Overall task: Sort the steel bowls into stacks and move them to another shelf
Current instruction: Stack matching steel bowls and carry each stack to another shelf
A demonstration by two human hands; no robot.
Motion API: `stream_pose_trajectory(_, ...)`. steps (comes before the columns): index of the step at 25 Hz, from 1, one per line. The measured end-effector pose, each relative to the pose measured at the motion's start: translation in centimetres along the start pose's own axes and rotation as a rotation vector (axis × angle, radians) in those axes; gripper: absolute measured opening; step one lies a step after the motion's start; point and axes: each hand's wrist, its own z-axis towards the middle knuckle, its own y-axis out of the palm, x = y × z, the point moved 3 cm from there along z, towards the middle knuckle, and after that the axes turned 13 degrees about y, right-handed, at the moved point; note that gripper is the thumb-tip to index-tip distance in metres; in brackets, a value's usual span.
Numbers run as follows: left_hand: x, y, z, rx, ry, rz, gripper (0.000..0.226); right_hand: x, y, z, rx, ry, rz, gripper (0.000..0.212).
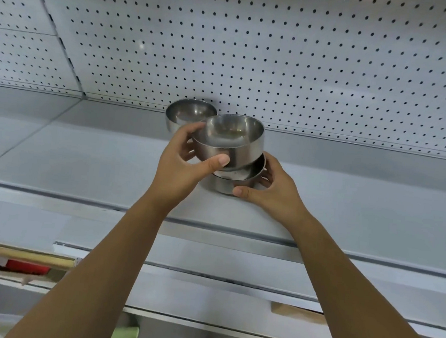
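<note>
At frame centre, the left hand (182, 162) grips a shiny, straight-walled upper steel bowl (232, 140) tilted into the lower steel bowl (235, 180), which the right hand (274, 189) clasps on the grey shelf (82, 162), near a third steel bowl (187, 113).

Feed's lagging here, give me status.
Left hand holds top bowl, tilted. Right hand steadies lower bowl on shelf. Third bowl behind, apart.
</note>
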Motion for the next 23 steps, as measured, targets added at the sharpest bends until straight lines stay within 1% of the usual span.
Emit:
stream_pose_trajectory(2, -0.1, 0.2, 0.1, -0.058, 0.023, 0.037, 0.075, 0.1, 0.1, 0.1, 0.006, 0.011, -0.004, 0.105)
stream_pose_trajectory(6, -0.4, 0.3, -0.1, -0.159, 0.033, 0.037, 0.076, 0.1, 0.1, 0.2, 0.017, 0.006, -0.025, 0.102)
stream_pose_trajectory(13, -0.6, 0.1, -0.3, -0.232, 0.036, 0.069, 0.075, 0.2, 0.2, 0.1, 0.032, 0.007, -0.033, 0.101)
stream_pose_trajectory(15, -0.6, 0.2, -0.5, -0.237, 0.028, 0.075, 0.073, 0.0, 0.3, 0.0, 0.036, 0.003, -0.039, 0.101)
stream_pose_trajectory(19, -0.7, 0.0, -0.3, -0.254, 0.017, 0.109, 0.082, -0.3, 0.3, -0.3, 0.044, -0.006, -0.046, 0.100)
stream_pose_trajectory(20, -1.0, -0.1, -0.2, -0.252, 0.010, 0.102, 0.079, -0.3, 0.2, -0.3, 0.054, -0.010, -0.047, 0.098)
stream_pose_trajectory(21, -1.2, -0.3, -0.1, -0.229, 0.002, 0.088, 0.074, -0.3, 0.1, -0.4, 0.070, -0.015, -0.047, 0.096)
stream_pose_trajectory(23, -1.8, -1.0, 0.3, -0.097, -0.014, 0.071, 0.066, -0.1, -0.2, -0.6, 0.109, -0.024, -0.039, 0.089)
